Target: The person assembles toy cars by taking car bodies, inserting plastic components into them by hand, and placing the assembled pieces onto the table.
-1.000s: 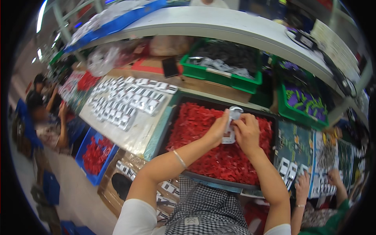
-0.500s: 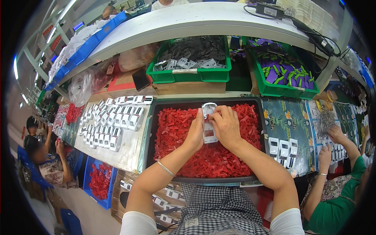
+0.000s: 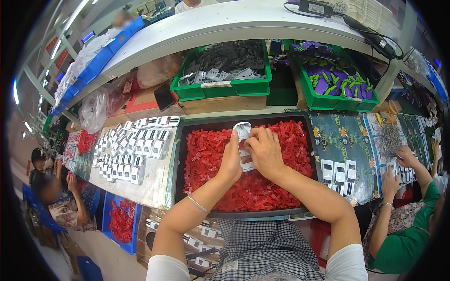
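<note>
A white plastic toy car shell (image 3: 243,131) is held upright over a black tray (image 3: 180,187) full of small red plastic pieces (image 3: 206,154). My left hand (image 3: 230,158) is closed along the shell's left side, thumb uppermost. From the right, my right hand (image 3: 265,149) has its fingertips pinched together against the middle of the shell. Whatever those fingertips hold is hidden; red shows through the shell's opening just beside them.
Rows of white shells (image 3: 136,143) lie on a board at left, with several more (image 3: 338,177) at right. Green bins of grey parts (image 3: 220,89) and of purple and green parts (image 3: 337,103) stand behind, under a white shelf (image 3: 197,35). A co-worker in green (image 3: 403,243) works at right.
The shell tilts slightly more in my left hand. My right fingertips have shifted a little on it, and the red piece seen at them earlier is now hidden. The whole view has moved slightly.
</note>
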`<act>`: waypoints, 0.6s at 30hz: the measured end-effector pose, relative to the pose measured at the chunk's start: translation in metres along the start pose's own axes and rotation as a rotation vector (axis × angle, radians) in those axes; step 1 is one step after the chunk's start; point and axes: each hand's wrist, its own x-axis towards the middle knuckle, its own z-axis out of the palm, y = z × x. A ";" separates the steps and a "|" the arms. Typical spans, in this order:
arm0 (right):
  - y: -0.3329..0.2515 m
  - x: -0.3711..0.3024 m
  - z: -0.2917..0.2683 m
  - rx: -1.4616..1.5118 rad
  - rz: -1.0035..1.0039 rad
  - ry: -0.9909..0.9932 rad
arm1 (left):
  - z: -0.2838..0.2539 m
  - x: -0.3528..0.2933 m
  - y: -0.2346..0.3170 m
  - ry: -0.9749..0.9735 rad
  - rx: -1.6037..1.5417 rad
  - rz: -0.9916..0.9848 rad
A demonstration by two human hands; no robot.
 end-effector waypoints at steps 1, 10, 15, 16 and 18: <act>-0.001 0.000 0.000 0.013 0.002 -0.005 | -0.001 0.000 0.001 0.000 -0.015 0.007; 0.002 0.007 -0.012 0.074 0.120 0.071 | 0.000 -0.001 0.002 -0.047 0.060 0.022; 0.002 0.009 -0.014 0.154 0.243 0.085 | 0.000 0.007 -0.010 -0.041 0.186 0.216; 0.005 0.009 -0.015 0.253 0.302 0.006 | 0.000 0.008 -0.011 -0.029 0.230 0.274; 0.009 0.008 -0.012 0.363 0.360 -0.075 | -0.004 0.009 -0.010 -0.045 0.262 0.263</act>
